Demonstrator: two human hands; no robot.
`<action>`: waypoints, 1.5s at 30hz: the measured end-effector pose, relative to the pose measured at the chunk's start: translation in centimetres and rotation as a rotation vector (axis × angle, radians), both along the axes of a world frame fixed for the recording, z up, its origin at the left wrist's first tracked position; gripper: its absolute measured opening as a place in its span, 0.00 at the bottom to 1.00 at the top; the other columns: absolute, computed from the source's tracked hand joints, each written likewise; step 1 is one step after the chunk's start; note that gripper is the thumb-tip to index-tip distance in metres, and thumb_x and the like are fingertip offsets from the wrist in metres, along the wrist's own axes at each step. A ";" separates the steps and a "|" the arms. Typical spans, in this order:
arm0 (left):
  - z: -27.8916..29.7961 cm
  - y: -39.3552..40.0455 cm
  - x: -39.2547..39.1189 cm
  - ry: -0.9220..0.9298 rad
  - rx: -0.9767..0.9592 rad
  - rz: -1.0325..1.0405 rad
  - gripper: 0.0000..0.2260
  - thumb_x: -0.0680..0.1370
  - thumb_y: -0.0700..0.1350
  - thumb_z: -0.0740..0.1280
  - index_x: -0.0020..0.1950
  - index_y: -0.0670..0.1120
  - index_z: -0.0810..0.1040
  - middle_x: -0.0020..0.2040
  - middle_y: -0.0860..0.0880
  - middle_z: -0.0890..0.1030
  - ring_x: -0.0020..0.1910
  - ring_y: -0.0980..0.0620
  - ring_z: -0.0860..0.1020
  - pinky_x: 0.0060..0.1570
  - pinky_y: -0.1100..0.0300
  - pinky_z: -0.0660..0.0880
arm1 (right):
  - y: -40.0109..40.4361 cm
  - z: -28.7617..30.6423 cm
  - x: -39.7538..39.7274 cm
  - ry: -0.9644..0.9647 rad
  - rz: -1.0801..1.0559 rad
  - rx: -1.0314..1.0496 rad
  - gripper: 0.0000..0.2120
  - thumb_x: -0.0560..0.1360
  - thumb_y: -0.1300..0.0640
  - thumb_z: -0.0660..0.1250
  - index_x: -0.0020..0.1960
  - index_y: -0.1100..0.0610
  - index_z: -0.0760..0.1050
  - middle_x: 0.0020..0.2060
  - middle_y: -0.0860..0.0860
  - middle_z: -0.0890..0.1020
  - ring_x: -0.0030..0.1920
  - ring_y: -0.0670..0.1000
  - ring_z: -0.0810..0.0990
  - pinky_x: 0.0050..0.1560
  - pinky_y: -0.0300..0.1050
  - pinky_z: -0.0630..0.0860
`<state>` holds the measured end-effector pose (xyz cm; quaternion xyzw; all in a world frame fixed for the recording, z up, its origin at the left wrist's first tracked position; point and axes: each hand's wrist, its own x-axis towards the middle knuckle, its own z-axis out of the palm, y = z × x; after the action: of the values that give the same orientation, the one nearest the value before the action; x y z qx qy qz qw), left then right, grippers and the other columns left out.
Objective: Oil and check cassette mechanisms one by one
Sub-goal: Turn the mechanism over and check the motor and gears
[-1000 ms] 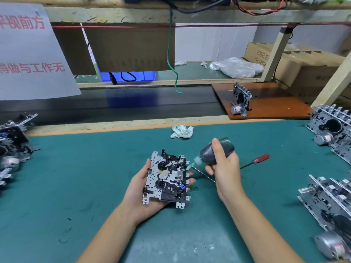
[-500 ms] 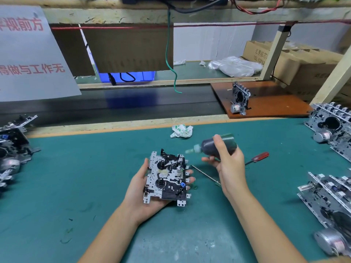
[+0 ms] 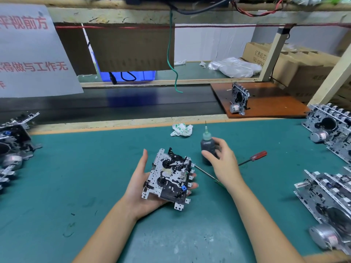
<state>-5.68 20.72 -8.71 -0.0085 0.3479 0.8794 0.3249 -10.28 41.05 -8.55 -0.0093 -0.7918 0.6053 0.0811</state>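
The oil bottle (image 3: 207, 149), which a second ago lay tilted in the right hand (image 3: 222, 161) with its needle tip at the mechanism, now stands upright on the green mat (image 3: 76, 177), nozzle pointing up, just right of the held unit. The right hand's fingers are loosening around the bottle's dark body: thumb and fingertips sit close against it, but whether they still bear on it or have just let go cannot be told. The cassette mechanism (image 3: 170, 177) remains face-up in the left hand (image 3: 144, 184), cradled on the palm with the thumb standing free at its left edge and the fingertips curling up at its right edge. In my judgement the oiling of this unit is finished and the check is due next; the right hand is coming free to work the moving parts. A red-handled screwdriver (image 3: 254, 157) lies on the mat behind the right wrist. Stacked mechanisms (image 3: 326, 188) wait at the right, and another pile (image 3: 13, 145) sits at the left edge; which is done cannot be determined.
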 end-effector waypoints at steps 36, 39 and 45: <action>1.2 0.7 -0.3 -0.084 -0.384 -0.236 0.27 0.68 0.65 0.64 0.54 0.45 0.84 0.57 0.43 0.82 0.53 0.46 0.82 0.52 0.53 0.78 | 3.2 0.7 0.5 0.107 -0.107 0.334 0.18 0.73 0.57 0.70 0.59 0.54 0.67 0.54 0.48 0.74 0.54 0.49 0.74 0.54 0.45 0.71; 1.5 0.8 -0.5 -0.087 -0.407 -0.280 0.27 0.69 0.65 0.64 0.51 0.45 0.85 0.54 0.43 0.83 0.52 0.46 0.82 0.50 0.54 0.79 | 3.9 1.7 3.9 0.317 -0.073 0.473 0.12 0.74 0.62 0.65 0.53 0.49 0.70 0.45 0.43 0.75 0.48 0.47 0.74 0.47 0.40 0.67; 2.3 1.1 -1.6 0.002 -0.616 -0.488 0.36 0.46 0.67 0.80 0.45 0.45 0.86 0.50 0.44 0.84 0.48 0.48 0.83 0.54 0.53 0.79 | 4.5 2.3 8.4 0.308 0.508 1.044 0.20 0.68 0.49 0.65 0.59 0.53 0.75 0.51 0.47 0.78 0.57 0.48 0.71 0.63 0.36 0.59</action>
<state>-7.32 21.81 -6.36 -0.0219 0.5875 0.6308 0.5064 -1.84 45.59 -6.29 0.3091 -0.9410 0.1310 0.0418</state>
